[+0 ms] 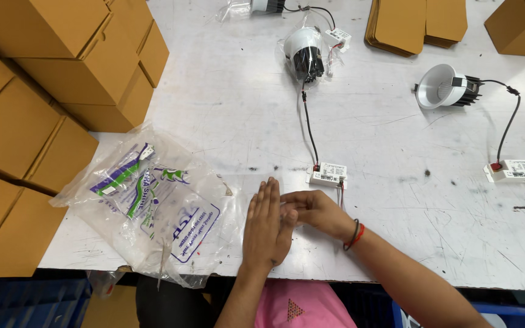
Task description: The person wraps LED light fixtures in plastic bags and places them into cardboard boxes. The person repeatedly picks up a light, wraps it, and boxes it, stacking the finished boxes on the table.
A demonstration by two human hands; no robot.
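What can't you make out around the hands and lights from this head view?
- Anything between the left hand and right hand: hidden by the palms.
- Top bagged downlight: cut off by the upper edge.
- Red wire from the right driver box: leaves the frame's right edge.
- Driver box label: too small.

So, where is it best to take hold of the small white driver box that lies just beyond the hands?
Probably by the two long sides of the white driver box, coming from above. It lies flat on the table, the black cable leaves its far edge, and thin wires leave its right end.
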